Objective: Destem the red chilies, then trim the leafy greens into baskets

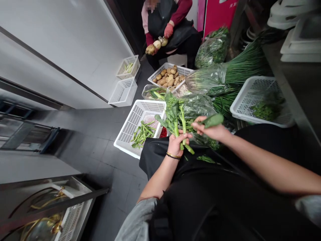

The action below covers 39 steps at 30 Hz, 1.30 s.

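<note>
My left hand [177, 144] is closed round the stems of a few leafy green stalks [175, 115], which look like choy sum or Chinese broccoli. Their leafy tops point away from me, and the thick cut ends stick out below my fingers. Just to the right, my right hand [207, 129] pinches a single green leaf [213, 120], apart from the stalks. A loose leaf [206, 159] lies on the black apron [195, 187] over my lap. Left of my knees, a white basket [125, 142] holds trimmed green stems [143, 134].
Opposite sits a person [170, 23] holding potatoes, behind a basket of potatoes [169, 77]. Bagged long green stalks [245, 65] lie at right, beside a white basket [262, 80] with greens. Two more white baskets [123, 92] stand by the wall. A metal rack [82, 201] is lower left.
</note>
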Each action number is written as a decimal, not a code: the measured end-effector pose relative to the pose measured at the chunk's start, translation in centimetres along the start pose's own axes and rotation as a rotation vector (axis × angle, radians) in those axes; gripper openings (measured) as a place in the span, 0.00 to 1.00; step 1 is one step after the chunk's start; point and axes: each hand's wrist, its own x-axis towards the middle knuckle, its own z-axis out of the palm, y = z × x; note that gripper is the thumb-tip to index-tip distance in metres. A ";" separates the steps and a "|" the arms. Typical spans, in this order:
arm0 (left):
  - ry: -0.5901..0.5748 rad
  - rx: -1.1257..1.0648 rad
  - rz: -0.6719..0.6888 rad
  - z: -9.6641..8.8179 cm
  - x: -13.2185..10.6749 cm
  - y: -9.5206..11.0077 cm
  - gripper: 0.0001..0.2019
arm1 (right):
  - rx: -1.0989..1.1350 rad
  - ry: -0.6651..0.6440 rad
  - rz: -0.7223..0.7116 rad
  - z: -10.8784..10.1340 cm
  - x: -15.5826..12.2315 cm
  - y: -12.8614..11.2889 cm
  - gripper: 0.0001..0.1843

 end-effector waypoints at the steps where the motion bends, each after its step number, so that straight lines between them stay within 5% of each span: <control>1: -0.066 0.026 -0.016 0.0 -0.2 0.0 0.16 | 0.067 0.003 0.071 -0.5 0.7 0.1 0.22; 4: -0.139 0.144 -0.013 0.2 -0.7 -0.4 0.14 | 0.201 -0.001 0.106 -1.4 2.6 0.3 0.25; 8: -0.055 0.181 0.049 0.4 -0.8 -0.9 0.13 | 0.352 0.144 0.158 0.2 2.7 0.0 0.28; 12: -0.137 -0.033 0.016 0.4 -1.0 -0.7 0.15 | 0.678 -0.026 0.159 2.1 1.0 0.0 0.30; 20: -0.210 0.076 -0.012 0.6 -1.4 -0.9 0.18 | 0.566 0.112 0.139 -0.3 2.4 -0.1 0.26; 25: -0.168 -0.001 0.008 0.6 -1.2 -0.8 0.16 | 0.660 0.100 0.149 1.5 1.4 0.4 0.21; 30: -0.293 -0.043 -0.145 -0.1 -1.2 -0.9 0.16 | 0.724 0.049 0.158 1.1 0.6 0.3 0.24; 33: -0.300 0.019 -0.176 0.1 -1.1 -1.0 0.17 | 0.582 0.159 0.170 -0.3 1.9 0.1 0.24; 36: -0.110 0.139 0.015 0.9 -0.8 -1.0 0.18 | 0.235 0.315 0.211 -0.6 2.4 0.4 0.21; 39: 0.063 0.144 0.147 1.2 -0.4 -0.7 0.19 | -0.155 0.275 0.058 0.4 0.9 0.8 0.20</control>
